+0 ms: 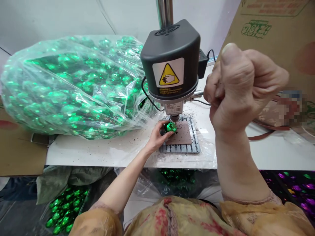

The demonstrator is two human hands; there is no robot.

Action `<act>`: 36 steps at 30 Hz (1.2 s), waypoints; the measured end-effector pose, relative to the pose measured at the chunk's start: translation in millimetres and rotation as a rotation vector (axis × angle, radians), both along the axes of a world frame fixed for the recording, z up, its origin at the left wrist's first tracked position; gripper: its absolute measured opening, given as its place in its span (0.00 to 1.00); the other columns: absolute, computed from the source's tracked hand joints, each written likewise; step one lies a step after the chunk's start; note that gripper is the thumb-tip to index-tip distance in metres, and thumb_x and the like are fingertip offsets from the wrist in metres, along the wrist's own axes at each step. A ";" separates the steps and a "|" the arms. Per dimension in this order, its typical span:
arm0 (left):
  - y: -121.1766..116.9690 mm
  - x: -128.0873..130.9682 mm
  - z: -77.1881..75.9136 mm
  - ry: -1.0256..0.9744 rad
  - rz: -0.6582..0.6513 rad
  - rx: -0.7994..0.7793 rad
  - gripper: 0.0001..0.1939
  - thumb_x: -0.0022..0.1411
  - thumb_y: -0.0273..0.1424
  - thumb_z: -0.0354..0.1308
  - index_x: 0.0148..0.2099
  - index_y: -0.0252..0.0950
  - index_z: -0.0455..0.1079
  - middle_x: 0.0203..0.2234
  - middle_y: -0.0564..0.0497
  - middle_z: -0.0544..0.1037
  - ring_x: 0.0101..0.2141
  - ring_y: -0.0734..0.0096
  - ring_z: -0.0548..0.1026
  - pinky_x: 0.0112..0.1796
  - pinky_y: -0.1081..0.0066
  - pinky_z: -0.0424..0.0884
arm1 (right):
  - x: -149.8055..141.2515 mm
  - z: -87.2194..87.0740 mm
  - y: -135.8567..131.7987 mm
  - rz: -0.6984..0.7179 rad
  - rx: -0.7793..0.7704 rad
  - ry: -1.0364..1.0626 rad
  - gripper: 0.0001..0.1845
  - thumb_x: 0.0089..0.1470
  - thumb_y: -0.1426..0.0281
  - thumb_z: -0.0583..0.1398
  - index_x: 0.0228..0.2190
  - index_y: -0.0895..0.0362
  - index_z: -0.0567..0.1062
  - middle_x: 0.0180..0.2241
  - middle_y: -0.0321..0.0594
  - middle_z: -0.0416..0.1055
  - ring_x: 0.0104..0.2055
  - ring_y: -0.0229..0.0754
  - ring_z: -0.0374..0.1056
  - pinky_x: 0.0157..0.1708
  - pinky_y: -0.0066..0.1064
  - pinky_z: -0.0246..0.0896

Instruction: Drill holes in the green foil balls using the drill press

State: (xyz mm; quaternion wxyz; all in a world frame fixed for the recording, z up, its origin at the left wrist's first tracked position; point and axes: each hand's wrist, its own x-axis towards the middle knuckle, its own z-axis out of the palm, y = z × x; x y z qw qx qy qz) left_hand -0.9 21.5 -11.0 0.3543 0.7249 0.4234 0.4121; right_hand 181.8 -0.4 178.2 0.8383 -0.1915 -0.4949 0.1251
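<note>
My left hand [159, 136] pinches a shiny green faceted ball [171, 127] between thumb and fingers. It holds the ball on a brown square board [183, 134], right under the chuck [174, 117] of a small black drill press [171, 62]. To the right of the machine, my right hand [236, 85] is raised and closed in a fist. A metal rod [197, 94] runs from the drill press toward this fist, which is around the feed lever; the grip itself is mostly hidden by the fingers.
A large clear bag [73, 88] of green balls lies left of the machine. Dark shavings dot the white table [86, 154] and slotted metal base [195, 141]. Cardboard boxes [268, 42] stand at both sides. More green balls [66, 209] sit below the table, with purple ones [297, 188] at right.
</note>
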 end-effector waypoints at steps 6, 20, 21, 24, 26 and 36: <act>1.1 9.6 1.3 0.013 -0.026 0.076 0.25 0.58 0.41 0.69 0.56 0.39 0.71 0.49 0.45 0.76 0.51 0.58 0.74 0.53 0.60 0.70 | -1.6 3.4 -5.7 0.029 -0.099 0.021 0.25 0.58 0.77 0.55 0.13 0.59 0.53 0.13 0.27 0.48 0.17 0.20 0.52 0.21 0.22 0.41; -14.9 28.9 -10.9 -0.190 -0.005 -0.089 0.28 0.58 0.42 0.69 0.57 0.37 0.68 0.52 0.43 0.77 0.53 0.57 0.76 0.56 0.57 0.72 | 5.3 4.3 20.0 0.026 0.073 -0.032 0.30 0.56 0.58 0.63 0.14 0.57 0.54 0.12 0.28 0.43 0.15 0.26 0.45 0.18 0.28 0.38; -15.7 30.1 -10.6 -0.191 0.000 -0.092 0.28 0.58 0.42 0.69 0.56 0.37 0.68 0.52 0.43 0.77 0.53 0.57 0.76 0.56 0.57 0.72 | 5.8 4.9 21.3 0.040 0.076 -0.036 0.29 0.56 0.61 0.63 0.14 0.57 0.54 0.12 0.28 0.43 0.15 0.26 0.45 0.18 0.28 0.37; -17.2 33.0 -10.6 -0.203 0.020 -0.098 0.29 0.56 0.43 0.71 0.56 0.38 0.69 0.53 0.43 0.77 0.53 0.56 0.76 0.56 0.56 0.71 | 7.1 4.9 20.5 0.073 0.104 -0.051 0.26 0.57 0.72 0.62 0.15 0.57 0.55 0.12 0.28 0.45 0.15 0.27 0.45 0.19 0.28 0.37; -17.9 34.5 -10.7 -0.222 0.031 -0.107 0.30 0.54 0.43 0.72 0.55 0.38 0.68 0.53 0.42 0.77 0.53 0.56 0.76 0.56 0.56 0.71 | 7.0 3.5 16.8 0.060 0.109 -0.065 0.25 0.58 0.74 0.61 0.15 0.58 0.55 0.12 0.28 0.46 0.15 0.26 0.46 0.19 0.28 0.37; -18.6 33.6 -11.6 -0.271 -0.008 -0.127 0.29 0.55 0.41 0.72 0.54 0.38 0.67 0.54 0.42 0.76 0.55 0.56 0.75 0.57 0.57 0.71 | 2.4 -22.1 -7.8 -0.093 0.035 -0.031 0.27 0.56 0.72 0.60 0.14 0.56 0.51 0.12 0.29 0.45 0.14 0.28 0.44 0.20 0.34 0.32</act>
